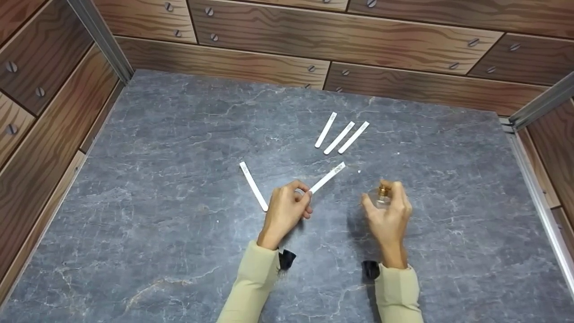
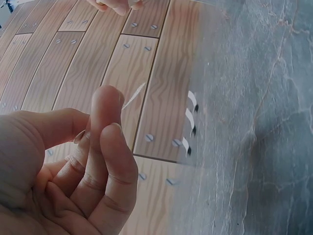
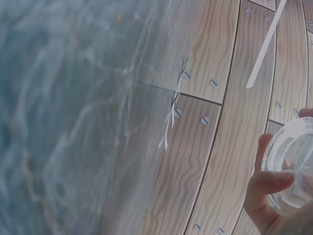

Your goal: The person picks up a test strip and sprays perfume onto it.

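My left hand [image 1: 285, 206] pinches the near end of a white paper test strip [image 1: 327, 178] between thumb and fingers. The strip slants up and to the right, with small dark print at its far end. In my right hand [image 1: 389, 220] is a small clear glass perfume bottle [image 1: 381, 204] with a gold spray top, gripped between thumb and fingers to the right of the strip. The right wrist view shows the bottle's ridged round glass [image 3: 288, 164] and the held strip [image 3: 266, 44] beyond it. Another white strip [image 1: 254, 186] lies just left of my left hand.
Three more white strips [image 1: 339, 138] lie slanted side by side farther back on the grey marbled table [image 1: 179, 134]. Tiny white specks dot the surface. Wood-patterned panels [image 1: 269, 31] wall the back and sides, with metal posts [image 1: 101, 40] at the corners.
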Motion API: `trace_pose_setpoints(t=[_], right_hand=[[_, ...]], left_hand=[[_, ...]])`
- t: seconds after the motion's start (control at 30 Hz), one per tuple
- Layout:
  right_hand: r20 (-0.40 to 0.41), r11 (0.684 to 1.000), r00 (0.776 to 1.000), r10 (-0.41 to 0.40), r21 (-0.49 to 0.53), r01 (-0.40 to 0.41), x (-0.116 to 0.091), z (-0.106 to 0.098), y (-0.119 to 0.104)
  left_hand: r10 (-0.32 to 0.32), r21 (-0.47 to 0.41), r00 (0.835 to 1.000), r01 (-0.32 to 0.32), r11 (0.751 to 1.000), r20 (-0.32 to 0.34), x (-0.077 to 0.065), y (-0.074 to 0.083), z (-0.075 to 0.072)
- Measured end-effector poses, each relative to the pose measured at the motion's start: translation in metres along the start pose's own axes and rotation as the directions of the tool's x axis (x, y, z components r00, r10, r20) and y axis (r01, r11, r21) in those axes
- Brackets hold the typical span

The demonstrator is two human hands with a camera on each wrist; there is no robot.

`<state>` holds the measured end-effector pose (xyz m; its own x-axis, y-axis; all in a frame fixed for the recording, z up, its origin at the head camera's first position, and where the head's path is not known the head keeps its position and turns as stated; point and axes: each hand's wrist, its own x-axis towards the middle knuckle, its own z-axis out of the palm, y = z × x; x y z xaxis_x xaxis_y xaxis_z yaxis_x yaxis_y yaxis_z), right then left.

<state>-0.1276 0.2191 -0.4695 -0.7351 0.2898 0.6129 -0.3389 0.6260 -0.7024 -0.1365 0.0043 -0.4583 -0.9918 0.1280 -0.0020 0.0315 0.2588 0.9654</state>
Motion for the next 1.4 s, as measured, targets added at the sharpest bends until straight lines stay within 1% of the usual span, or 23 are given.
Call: trace_pose_setpoints(t=[0.23,0.4,0.53,0.7,0.8,0.87,1.03,1.27,1.4], right_hand=[[0.005,1.0,1.0,0.007,0.007,-0.007,0.001,-0.001,-0.002],[-0.039,0.999,0.999,0.015,0.032,-0.014,0.001,-0.002,-0.001],[-0.056,0.999,0.998,0.012,0.04,-0.009,0.002,-0.002,-0.001],[-0.048,0.998,0.999,-0.011,0.059,0.013,0.003,-0.002,-0.002],[-0.042,0.998,0.999,-0.016,0.066,0.018,0.004,-0.003,-0.002],[-0.042,0.997,0.999,-0.01,0.073,0.013,0.004,-0.004,-0.002],[-0.053,0.997,0.999,0.003,0.071,0.001,0.004,-0.005,-0.001],[-0.06,0.998,0.998,0.013,0.07,-0.009,0.004,-0.005,0.0],[-0.057,0.998,0.998,0.009,0.07,-0.005,0.004,-0.005,-0.001]], left_hand=[[-0.006,-0.002,1.0,0.006,1.0,-0.004,0.0,0.0,0.0],[-0.019,-0.005,1.0,0.019,1.0,-0.001,0.003,-0.001,0.001],[-0.043,-0.038,0.999,0.042,0.998,-0.025,0.012,-0.008,0.002],[-0.081,-0.127,0.996,0.075,0.989,-0.038,0.023,-0.018,0.004],[-0.099,-0.153,0.994,0.089,0.984,-0.054,0.029,-0.021,0.005],[-0.107,-0.162,0.992,0.096,0.982,-0.062,0.032,-0.022,0.005],[-0.136,-0.178,0.989,0.124,0.976,-0.054,0.039,-0.022,0.005],[-0.147,-0.168,0.988,0.137,0.976,-0.05,0.046,-0.019,0.003],[-0.158,-0.169,0.987,0.148,0.974,-0.043,0.053,-0.017,0.003]])
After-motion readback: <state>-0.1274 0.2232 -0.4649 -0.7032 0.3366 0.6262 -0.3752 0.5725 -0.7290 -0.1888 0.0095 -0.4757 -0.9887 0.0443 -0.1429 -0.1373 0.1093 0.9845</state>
